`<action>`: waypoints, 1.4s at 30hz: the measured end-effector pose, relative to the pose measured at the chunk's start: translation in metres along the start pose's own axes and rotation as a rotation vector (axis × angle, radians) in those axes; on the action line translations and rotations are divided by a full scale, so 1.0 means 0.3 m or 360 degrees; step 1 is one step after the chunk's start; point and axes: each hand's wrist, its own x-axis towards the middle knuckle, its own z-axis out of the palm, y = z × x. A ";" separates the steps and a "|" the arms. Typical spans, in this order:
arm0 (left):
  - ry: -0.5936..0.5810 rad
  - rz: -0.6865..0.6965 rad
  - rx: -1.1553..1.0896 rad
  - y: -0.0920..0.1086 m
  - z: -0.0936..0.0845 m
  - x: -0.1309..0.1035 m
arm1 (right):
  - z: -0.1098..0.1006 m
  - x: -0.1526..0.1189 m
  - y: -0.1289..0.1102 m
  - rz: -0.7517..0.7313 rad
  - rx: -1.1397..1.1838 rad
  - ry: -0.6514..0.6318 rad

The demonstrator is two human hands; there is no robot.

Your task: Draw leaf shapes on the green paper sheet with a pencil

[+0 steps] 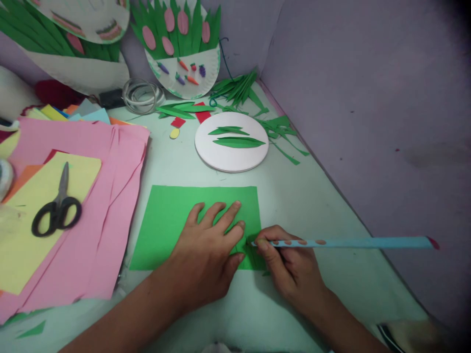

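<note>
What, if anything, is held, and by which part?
The right hand holds the long light-blue pencil near its tip; the left hand only rests on the rectangular green paper.

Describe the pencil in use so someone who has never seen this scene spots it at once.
On the pale green table, find the bright green rectangular paper sheet under the person's left hand. Near its right edge, the right hand grips a long, slim light-blue pencil, tip at the sheet. Its dark red end and brownish oval spots set it apart from the green paper.
</note>
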 end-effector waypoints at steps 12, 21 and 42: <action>0.0014 -0.0016 0.0003 0.006 -0.005 0.006 | 0.007 -0.041 -0.010 0.0003 -0.0003 -0.0034; -0.0035 -0.0030 -0.0020 0.012 -0.016 0.006 | 0.010 -0.075 -0.034 0.0019 0.0009 -0.0080; -0.0086 -0.0028 -0.0064 0.010 -0.026 0.004 | 0.021 -0.062 -0.036 0.0265 0.0307 0.0129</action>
